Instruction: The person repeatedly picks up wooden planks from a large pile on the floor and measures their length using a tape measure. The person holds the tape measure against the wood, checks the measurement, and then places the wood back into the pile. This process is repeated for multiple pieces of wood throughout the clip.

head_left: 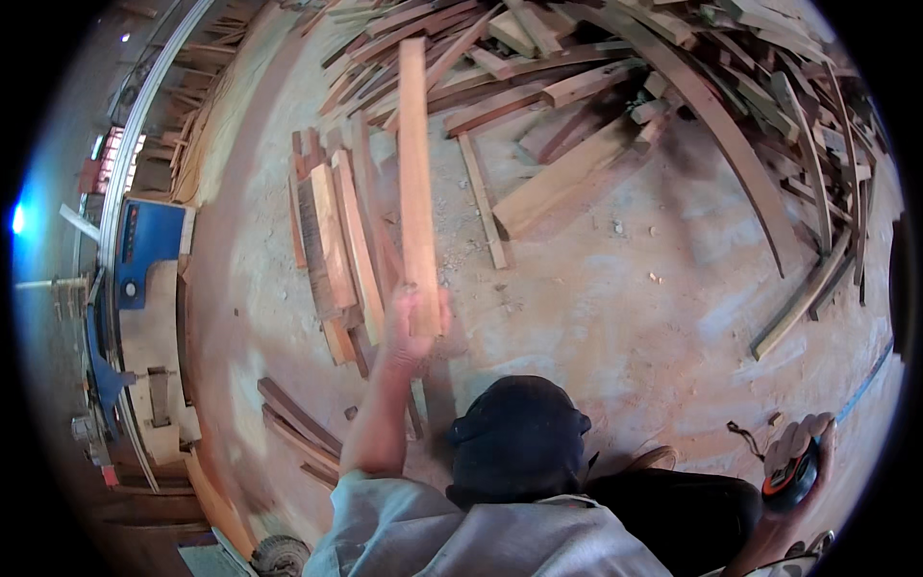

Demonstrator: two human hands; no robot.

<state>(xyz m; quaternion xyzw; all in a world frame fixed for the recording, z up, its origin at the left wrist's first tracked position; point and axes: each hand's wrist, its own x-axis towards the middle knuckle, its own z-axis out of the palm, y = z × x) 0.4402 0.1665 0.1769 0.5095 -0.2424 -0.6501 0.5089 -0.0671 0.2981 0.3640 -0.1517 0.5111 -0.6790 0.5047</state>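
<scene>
My left hand (413, 322) is closed around the near end of a long, squared wooden plank (414, 173), which points away from me. The plank's far end reaches over the timber pile. Low on the right, my right hand (803, 447) grips a black and orange tape measure (790, 483), fingers wrapped over its top. A thin blue strip (865, 380) runs from beside that hand toward the right rim; whether it is the tape's blade, I cannot tell. Left of my left hand, several cut lengths of wood (332, 240) lie side by side on the floor.
A large heap of loose timber (577, 58) spreads across the far side and right. Shorter sticks (298, 418) lie at the near left. A blue machine panel (149, 245) stands left, and a wheel (279, 553) shows below. A dark, rounded, cap-like shape (519, 433) fills the near middle.
</scene>
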